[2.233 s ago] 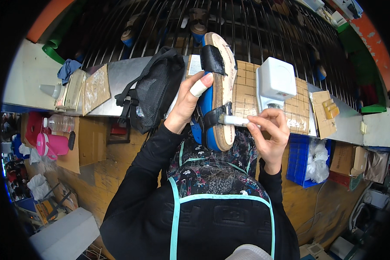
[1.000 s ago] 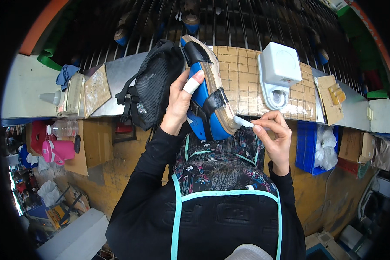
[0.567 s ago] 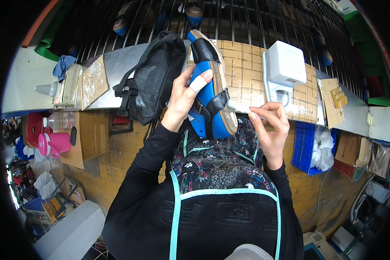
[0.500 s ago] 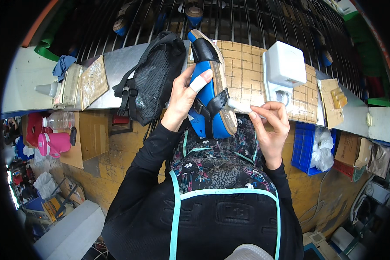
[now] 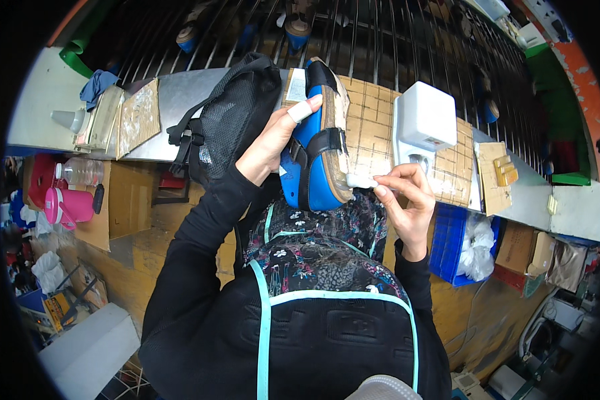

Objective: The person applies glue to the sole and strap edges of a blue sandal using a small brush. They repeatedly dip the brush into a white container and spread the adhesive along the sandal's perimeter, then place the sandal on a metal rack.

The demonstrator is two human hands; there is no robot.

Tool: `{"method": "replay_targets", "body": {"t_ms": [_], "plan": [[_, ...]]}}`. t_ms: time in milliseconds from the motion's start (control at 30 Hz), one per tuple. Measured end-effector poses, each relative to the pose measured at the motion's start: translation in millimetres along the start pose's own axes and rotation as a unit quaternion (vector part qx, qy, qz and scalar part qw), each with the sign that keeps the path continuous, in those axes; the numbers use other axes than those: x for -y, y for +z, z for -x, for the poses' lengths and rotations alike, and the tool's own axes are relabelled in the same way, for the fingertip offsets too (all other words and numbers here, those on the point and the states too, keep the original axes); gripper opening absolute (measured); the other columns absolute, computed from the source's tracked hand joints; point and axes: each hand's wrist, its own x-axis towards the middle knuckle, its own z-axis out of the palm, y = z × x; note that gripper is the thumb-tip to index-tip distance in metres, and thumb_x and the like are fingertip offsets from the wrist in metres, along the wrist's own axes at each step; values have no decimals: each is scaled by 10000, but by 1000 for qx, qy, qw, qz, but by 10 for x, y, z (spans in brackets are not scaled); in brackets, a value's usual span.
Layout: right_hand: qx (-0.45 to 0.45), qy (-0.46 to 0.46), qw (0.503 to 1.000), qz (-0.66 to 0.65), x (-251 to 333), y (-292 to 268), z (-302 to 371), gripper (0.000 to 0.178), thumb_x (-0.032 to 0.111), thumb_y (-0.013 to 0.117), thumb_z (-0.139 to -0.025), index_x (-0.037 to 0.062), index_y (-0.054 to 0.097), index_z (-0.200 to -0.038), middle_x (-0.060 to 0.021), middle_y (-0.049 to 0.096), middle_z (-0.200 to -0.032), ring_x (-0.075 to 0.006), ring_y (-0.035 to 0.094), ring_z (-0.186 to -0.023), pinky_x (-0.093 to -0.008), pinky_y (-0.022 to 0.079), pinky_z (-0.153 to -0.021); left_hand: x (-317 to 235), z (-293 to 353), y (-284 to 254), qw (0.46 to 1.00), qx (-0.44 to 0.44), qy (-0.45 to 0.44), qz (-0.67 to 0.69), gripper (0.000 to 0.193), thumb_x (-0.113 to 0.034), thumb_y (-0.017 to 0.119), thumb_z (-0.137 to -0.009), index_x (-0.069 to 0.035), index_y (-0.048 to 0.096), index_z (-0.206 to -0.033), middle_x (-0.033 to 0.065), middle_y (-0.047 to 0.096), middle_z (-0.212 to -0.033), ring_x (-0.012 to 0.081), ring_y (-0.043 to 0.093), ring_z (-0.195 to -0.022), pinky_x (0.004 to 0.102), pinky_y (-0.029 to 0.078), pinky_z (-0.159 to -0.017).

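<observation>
A blue sandal [image 5: 321, 181] with black straps is held up over my lap, its tan sole edge facing right. My left hand [image 5: 268, 148] is closed around its left side, with white tape on the thumb, which presses near the upper strap. My right hand [image 5: 410, 205] pinches a small white stick-like tool [image 5: 361, 181] between thumb and fingers. The tool's rounded white tip meets the sole edge near the sandal's lower end; its exact kind is too small to tell.
A black mesh bag [image 5: 240, 117] lies on the bench left of the sandal. Taped cardboard [image 5: 370, 113] bears a white box-shaped dispenser [image 5: 425, 117] to the right. Metal rails [image 5: 380, 40] with more blue shoes run behind. Below the bench stand a blue crate [image 5: 447, 243] and a pink jug [image 5: 70, 207].
The sandal has turned slightly so that more of its sole edge faces right. My right hand with the white tool has shifted a little down along that edge.
</observation>
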Motion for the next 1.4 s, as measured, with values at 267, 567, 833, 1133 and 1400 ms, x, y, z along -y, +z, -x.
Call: {"method": "replay_targets", "body": {"t_ms": [267, 567, 833, 1133, 1400], "plan": [[28, -35, 999, -17, 128, -126, -184, 160, 29, 748, -778, -2, 726, -934, -66, 566, -891, -109, 529, -730, -222, 434, -634, -49, -48, 80, 993, 53, -65, 78, 552, -436, 609, -901, -52, 537, -1292, 102, 638, -1169, 172, 643, -1007, 314, 530, -883], [74, -138, 986, -52, 271, -60, -467, 185, 44, 777, -751, 51, 751, -934, -54, 572, -863, -120, 569, -723, -229, 458, -586, 61, 229, 71, 937, 167, -200, 231, 570, -465, 625, -888, -67, 536, -1286, 168, 632, -1175, 260, 659, -1015, 421, 578, -842], [162, -182, 969, -39, 336, 104, -676, 189, 107, 790, -722, 94, 762, -908, -31, 596, -810, -149, 544, -725, -279, 387, -657, 430, 567, -155, 817, 354, -321, 323, 685, -580, 377, -961, -18, 393, -1352, 364, 496, -1036, 398, 553, -873, 407, 516, -679], [258, -260, 931, 13, 314, 106, -868, 167, 129, 799, -716, 81, 769, -873, -30, 590, -816, -133, 524, -750, -264, 390, -630, 491, 978, 165, 933, 142, -233, 233, 714, -607, 332, -953, -28, 372, -1369, 267, 477, -993, 310, 476, -809, 377, 431, -655], [79, -180, 970, 144, 401, -143, -687, 180, 156, 781, -708, 141, 759, -885, -4, 606, -854, -126, 535, -695, -297, 332, -726, 328, 642, 15, 837, 323, -267, 352, 768, -541, 562, -908, -23, 315, -1419, 246, 502, -1257, 292, 618, -1044, 448, 574, -834]]}}
